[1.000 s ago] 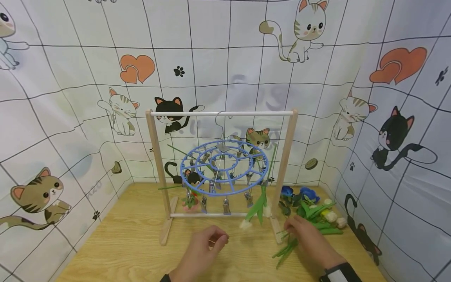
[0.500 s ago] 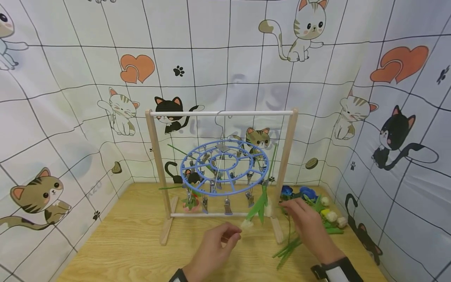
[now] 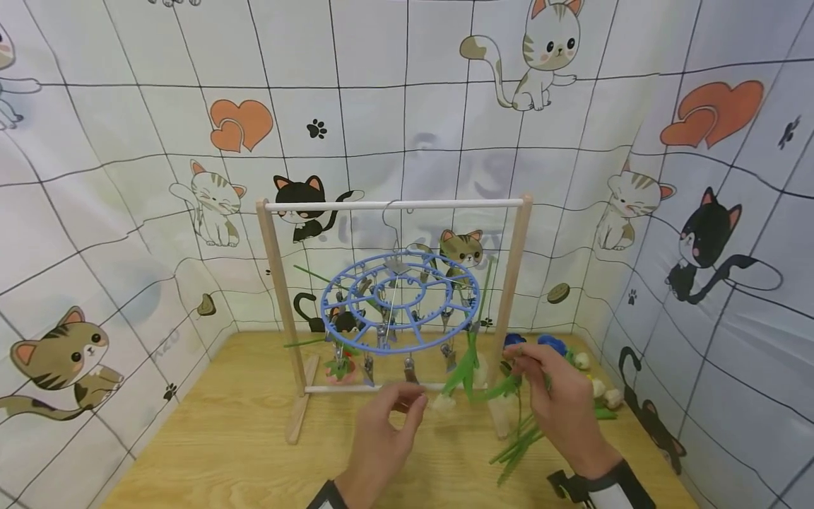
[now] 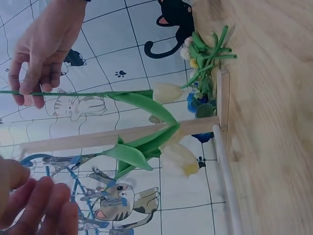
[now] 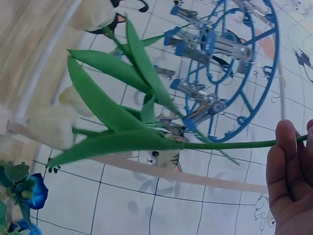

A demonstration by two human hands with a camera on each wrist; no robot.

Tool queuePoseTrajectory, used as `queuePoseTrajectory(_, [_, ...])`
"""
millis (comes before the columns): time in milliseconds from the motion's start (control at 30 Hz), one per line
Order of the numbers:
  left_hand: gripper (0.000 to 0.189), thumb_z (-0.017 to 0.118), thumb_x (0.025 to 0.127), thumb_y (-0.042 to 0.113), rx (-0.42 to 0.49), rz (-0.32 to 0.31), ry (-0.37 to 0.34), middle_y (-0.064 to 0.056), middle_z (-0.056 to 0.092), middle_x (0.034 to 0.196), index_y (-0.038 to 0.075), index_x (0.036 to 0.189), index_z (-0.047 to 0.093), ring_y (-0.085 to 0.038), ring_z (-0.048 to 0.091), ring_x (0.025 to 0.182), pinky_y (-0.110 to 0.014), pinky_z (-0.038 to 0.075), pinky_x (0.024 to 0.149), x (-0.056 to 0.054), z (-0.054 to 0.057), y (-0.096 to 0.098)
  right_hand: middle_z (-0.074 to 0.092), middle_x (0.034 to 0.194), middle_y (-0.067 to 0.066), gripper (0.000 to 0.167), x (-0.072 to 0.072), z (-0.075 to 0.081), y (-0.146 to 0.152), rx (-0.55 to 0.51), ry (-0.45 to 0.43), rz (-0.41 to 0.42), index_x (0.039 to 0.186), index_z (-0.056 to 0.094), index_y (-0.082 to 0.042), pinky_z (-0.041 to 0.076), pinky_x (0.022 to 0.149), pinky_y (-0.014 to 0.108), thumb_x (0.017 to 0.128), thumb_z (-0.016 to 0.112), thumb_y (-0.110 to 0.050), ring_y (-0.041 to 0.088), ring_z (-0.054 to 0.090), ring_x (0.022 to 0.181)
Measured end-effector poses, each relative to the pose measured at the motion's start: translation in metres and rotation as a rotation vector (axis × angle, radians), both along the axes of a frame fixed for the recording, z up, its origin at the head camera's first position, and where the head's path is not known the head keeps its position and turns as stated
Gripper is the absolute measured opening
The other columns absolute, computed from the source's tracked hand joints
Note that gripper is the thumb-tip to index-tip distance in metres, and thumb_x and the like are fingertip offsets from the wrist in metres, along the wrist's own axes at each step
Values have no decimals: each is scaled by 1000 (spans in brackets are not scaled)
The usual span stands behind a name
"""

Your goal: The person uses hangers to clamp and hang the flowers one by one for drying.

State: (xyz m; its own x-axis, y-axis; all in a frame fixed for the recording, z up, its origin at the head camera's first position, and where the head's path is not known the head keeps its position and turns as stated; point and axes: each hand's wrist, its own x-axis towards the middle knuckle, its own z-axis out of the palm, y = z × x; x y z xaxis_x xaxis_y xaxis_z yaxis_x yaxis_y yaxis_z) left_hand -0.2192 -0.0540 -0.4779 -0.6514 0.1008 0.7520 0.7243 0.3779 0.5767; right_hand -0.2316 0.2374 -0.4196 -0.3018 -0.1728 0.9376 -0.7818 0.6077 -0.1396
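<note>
My right hand (image 3: 553, 403) pinches the green stem of a white tulip (image 5: 51, 127), whose bloom and leaves hang downward to the right of the hanger. My left hand (image 3: 384, 431), fingers loosely curved and holding nothing, is in front of the hanger's near edge. The round blue clip hanger (image 3: 402, 350) hangs by a metal hook with several clips dangling. On its right side a clip holds another white tulip (image 4: 181, 160), bloom down; in the right wrist view the held tulip overlaps it. At the hanger's left a red and pink flower (image 3: 340, 369) hangs low.
A wooden rack (image 3: 280, 297) with a white top bar (image 3: 470, 203) carries the hanger. Behind my right hand lie blue flowers (image 3: 552, 344), white tulips (image 3: 612, 398) and loose green stems (image 3: 518, 449) on the wooden table (image 3: 216, 424). Cat-patterned cloth surrounds the back and sides.
My right hand has risen from the flower pile, bringing the white tulip up by its stem. The left hand has moved right and upward toward the hanger. The head view has shifted slightly.
</note>
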Motion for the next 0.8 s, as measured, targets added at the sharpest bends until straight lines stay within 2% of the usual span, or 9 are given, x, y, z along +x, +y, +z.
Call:
queuePoseTrajectory(100, [22,85,103,-3,61,65,101,-2,84,105,10,120,80,-11,80,88,-20,67,78,-2,3,-4,86,111,13,17,3,6,-3,-47,-30,26,128,78,4,63,80,12,114,69,2,14,78,82])
queuePoseTrajectory(200, [28,86,100,-6,86,138,131,-3,82,105,7,124,78,-13,79,88,-20,67,77,-4,4,-7,85,110,16,37,6,10,-5,-82,-65,49,128,76,7,64,81,12,97,74,26,13,78,82])
queuePoseTrajectory(267, [32,88,99,-6,78,193,131,-5,80,108,4,128,76,-14,79,89,-23,68,76,-4,5,-8,84,110,17,42,9,12,-6,-99,-105,61,127,74,7,64,82,11,93,73,31,10,78,84])
queuePoseTrajectory(367, [40,89,99,-5,45,234,117,-9,81,117,1,136,74,-18,82,97,-29,71,80,-5,4,-8,83,111,15,36,13,14,-7,-123,-190,79,127,73,6,63,86,11,99,69,28,6,77,87])
queuePoseTrajectory(500, [45,88,102,-1,16,190,85,-14,84,130,-1,144,72,-25,86,108,-34,74,88,-7,9,-4,84,112,14,27,16,16,-7,-144,-273,94,122,75,3,63,88,11,105,69,22,6,77,87])
queuePoseTrajectory(667, [36,85,108,10,34,115,-64,-13,85,128,0,141,75,-26,87,109,-35,74,90,-6,25,4,86,113,7,26,19,18,-9,-148,-321,117,119,77,-2,64,84,13,105,70,20,5,77,87])
queuePoseTrajectory(800, [31,85,109,17,72,87,-188,-9,86,122,6,137,77,-25,85,108,-34,74,88,-7,33,7,87,116,2,28,20,15,-11,-151,-363,138,117,81,-6,65,83,16,104,73,19,4,80,93])
